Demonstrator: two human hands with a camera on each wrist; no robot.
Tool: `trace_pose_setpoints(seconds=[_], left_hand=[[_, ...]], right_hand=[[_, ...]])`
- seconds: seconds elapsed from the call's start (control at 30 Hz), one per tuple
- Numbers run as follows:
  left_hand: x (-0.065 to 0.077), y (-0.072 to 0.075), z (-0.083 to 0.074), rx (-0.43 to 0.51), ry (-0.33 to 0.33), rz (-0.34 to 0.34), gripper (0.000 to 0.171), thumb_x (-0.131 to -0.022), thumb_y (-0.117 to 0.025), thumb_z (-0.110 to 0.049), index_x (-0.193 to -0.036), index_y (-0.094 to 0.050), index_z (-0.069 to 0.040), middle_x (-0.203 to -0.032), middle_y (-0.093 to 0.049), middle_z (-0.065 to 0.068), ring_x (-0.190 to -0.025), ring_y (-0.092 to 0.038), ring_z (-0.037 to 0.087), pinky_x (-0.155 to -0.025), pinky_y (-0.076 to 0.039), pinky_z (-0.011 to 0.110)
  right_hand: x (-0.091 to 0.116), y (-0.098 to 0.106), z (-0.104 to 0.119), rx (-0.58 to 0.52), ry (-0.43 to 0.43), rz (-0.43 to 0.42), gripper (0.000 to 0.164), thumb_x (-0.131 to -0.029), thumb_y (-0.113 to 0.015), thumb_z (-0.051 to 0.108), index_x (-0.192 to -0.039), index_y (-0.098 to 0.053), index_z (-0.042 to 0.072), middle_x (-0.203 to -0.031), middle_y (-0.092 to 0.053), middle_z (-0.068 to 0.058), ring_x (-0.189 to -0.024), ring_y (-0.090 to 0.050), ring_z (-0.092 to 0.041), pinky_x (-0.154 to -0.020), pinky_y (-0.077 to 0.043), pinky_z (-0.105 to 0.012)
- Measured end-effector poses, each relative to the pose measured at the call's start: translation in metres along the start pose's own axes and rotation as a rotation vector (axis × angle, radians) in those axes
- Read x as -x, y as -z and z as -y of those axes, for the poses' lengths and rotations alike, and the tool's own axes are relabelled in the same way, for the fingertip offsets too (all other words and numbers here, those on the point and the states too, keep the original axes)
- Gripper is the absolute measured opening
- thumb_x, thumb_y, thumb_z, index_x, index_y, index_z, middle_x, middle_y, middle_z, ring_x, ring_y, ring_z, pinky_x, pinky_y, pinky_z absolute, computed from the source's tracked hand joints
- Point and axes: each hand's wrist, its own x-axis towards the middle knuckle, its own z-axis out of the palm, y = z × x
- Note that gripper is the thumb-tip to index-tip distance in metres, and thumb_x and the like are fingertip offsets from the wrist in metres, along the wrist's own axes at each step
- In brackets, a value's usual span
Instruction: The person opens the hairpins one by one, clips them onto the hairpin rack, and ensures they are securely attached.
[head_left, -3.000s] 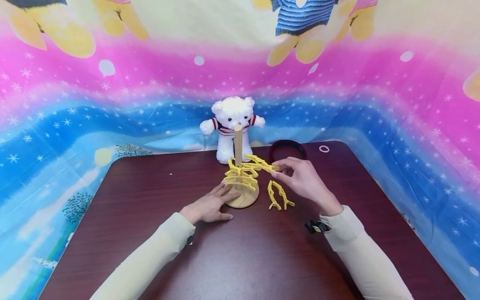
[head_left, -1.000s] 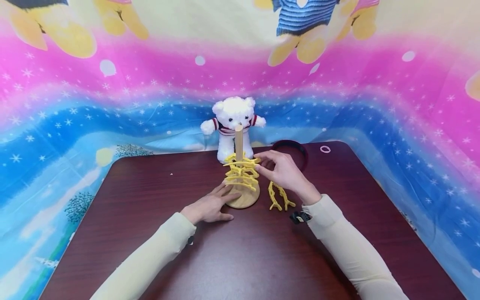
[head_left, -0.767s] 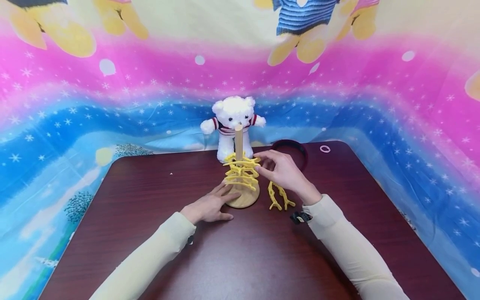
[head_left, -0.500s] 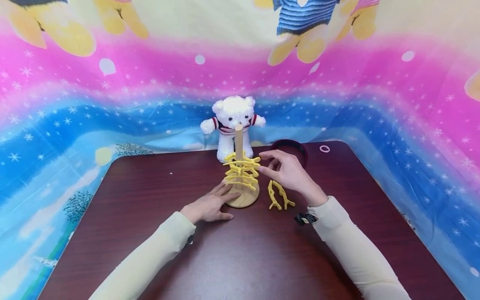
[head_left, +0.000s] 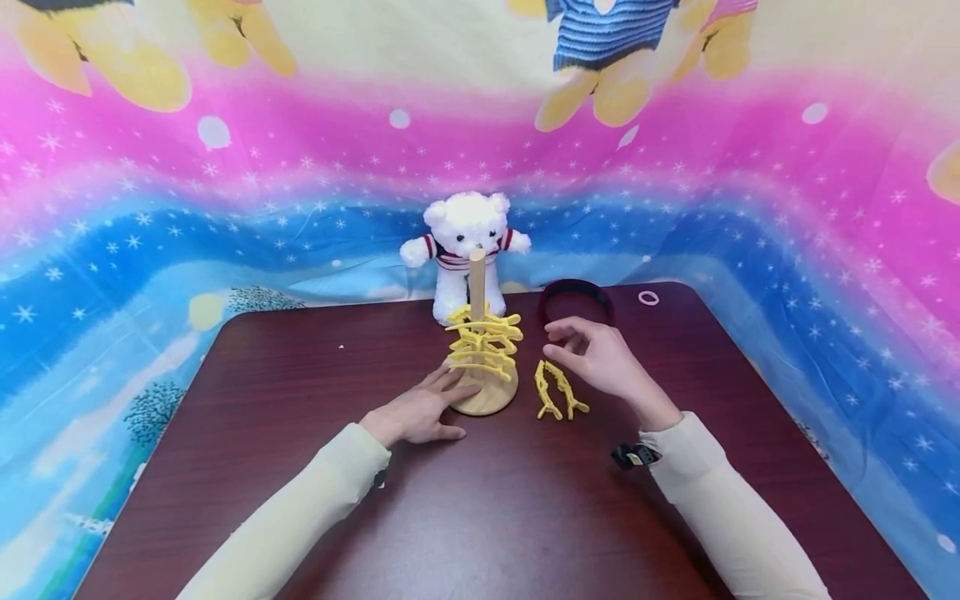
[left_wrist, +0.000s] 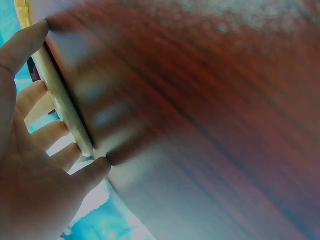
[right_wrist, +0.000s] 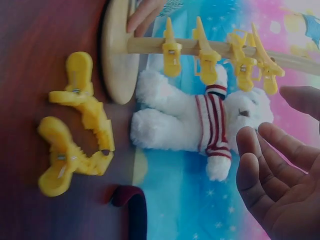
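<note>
A wooden stand with an upright post (head_left: 477,283) rises from a round base (head_left: 489,405). Several yellow alligator hair clips (right_wrist: 206,65) are fastened on the post one above another. My left hand (head_left: 416,414) rests with spread fingers on and beside the base; in the left wrist view the fingertips touch its rim. Beside the stand, my right hand (head_left: 606,360) hovers with relaxed, slightly bent fingers and nothing in them. Below it on the table lie two more yellow hair clips, one (right_wrist: 79,72) near the base and another (right_wrist: 56,134), their tips meeting.
Behind the stand a white teddy bear (head_left: 467,221) in a striped sweater stands upright. A dark red headband (head_left: 576,286) and a small pink ring (head_left: 648,292) lie at the table's back right. A patterned cloth (head_left: 337,208) hangs round the table (head_left: 480,533).
Three seconds ago my right hand held a hair clip beside the post. That clip now sits on the post, let go, and the hand has drawn back right. My left hand stayed put.
</note>
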Motion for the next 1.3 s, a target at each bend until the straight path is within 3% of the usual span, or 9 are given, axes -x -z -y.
trace_pose_setpoints(seconds=[0.3, 0.5, 0.7, 1.3], left_hand=[[0.000, 0.000, -0.001, 0.009, 0.003, 0.000, 0.078, -0.092, -0.067, -0.052, -0.158, -0.030, -0.032, -0.169, -0.013, 0.006, -0.157, -0.005, 0.032, -0.123, -0.027, 0.047], [0.001, 0.001, -0.001, 0.018, 0.006, -0.007, 0.076, -0.093, -0.063, -0.055, -0.157, -0.031, -0.032, -0.169, -0.014, 0.007, -0.157, -0.005, 0.033, -0.123, -0.026, 0.049], [0.000, 0.000, -0.001, 0.020, 0.006, -0.004, 0.075, -0.094, -0.061, -0.057, -0.157, -0.031, -0.032, -0.169, -0.013, 0.007, -0.157, -0.005, 0.033, -0.123, -0.026, 0.049], [0.001, 0.002, -0.002, 0.033, 0.008, 0.010, 0.077, -0.093, -0.063, -0.055, -0.158, -0.029, -0.032, -0.169, -0.013, 0.007, -0.157, -0.003, 0.032, -0.123, -0.026, 0.050]], right_hand=[[0.019, -0.009, -0.022, 0.016, -0.039, 0.015, 0.027, -0.090, -0.073, 0.037, -0.112, -0.072, 0.021, -0.092, -0.073, 0.004, -0.076, -0.063, -0.013, -0.065, -0.052, -0.029], [0.032, -0.016, -0.036, 0.009, -0.087, 0.051, 0.030, -0.090, -0.074, 0.038, -0.111, -0.072, 0.017, -0.091, -0.073, 0.003, -0.074, -0.062, -0.012, -0.058, -0.050, -0.028], [0.040, -0.023, -0.046, 0.029, -0.136, 0.087, 0.033, -0.089, -0.075, 0.037, -0.110, -0.073, 0.012, -0.091, -0.074, 0.001, -0.073, -0.062, -0.010, -0.059, -0.050, -0.027], [0.044, -0.032, -0.065, 0.159, -0.197, 0.124, 0.027, -0.080, -0.082, 0.040, -0.094, -0.074, 0.019, -0.085, -0.071, 0.005, -0.075, -0.062, -0.009, -0.070, -0.049, -0.030]])
